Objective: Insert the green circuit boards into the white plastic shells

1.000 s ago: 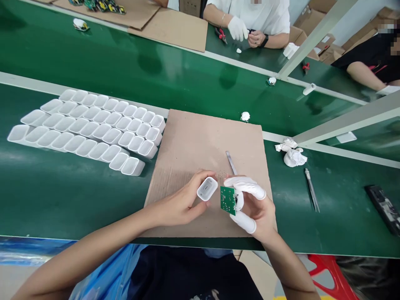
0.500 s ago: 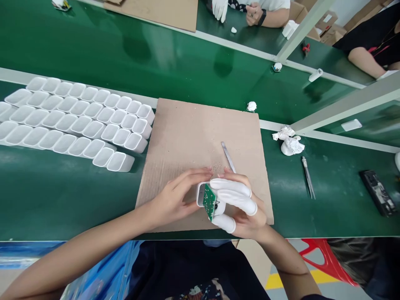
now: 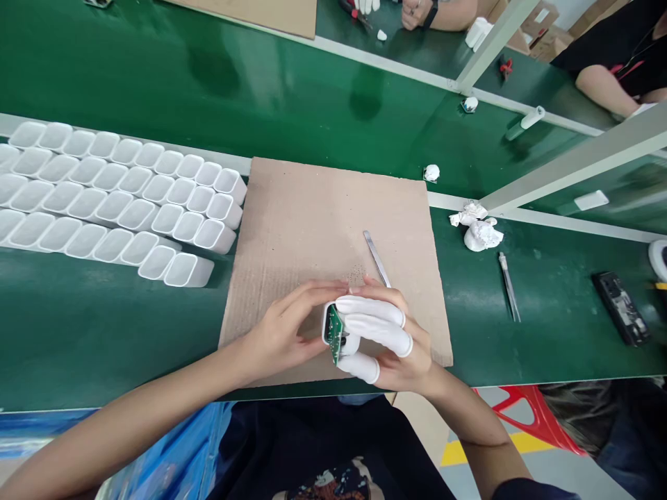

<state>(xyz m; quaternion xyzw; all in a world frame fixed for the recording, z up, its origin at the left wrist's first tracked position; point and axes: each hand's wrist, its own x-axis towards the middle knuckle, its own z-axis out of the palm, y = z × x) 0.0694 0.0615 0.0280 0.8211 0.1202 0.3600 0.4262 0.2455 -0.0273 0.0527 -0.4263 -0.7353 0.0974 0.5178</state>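
My left hand point(image 3: 286, 326) is wrapped around a white plastic housing point(image 3: 326, 323), its open end turned to the right. My right hand point(image 3: 399, 340), with white finger cots on several fingers, grips a green circuit board point(image 3: 335, 337) at the mouth of the housing. One edge of the board is inside the opening and it stands tilted there. Part of a white piece behind the board shows between my right fingers. Just beyond my hands, metal tweezers point(image 3: 376, 257) lie on a cardboard sheet point(image 3: 302, 215).
Rows of open white housings point(image 3: 112, 205) stand at the left. Crumpled white wads point(image 3: 482, 235), another pair of tweezers point(image 3: 509, 286) and a black device point(image 3: 621, 307) lie at the right. A metal post point(image 3: 573, 163) slants across the right side. Co-workers' arms point(image 3: 453, 14) show at the back.
The board has turned more edge-on and sits closer into the housing's opening. Both hands have shifted slightly left in the picture, while the view itself has moved a little.
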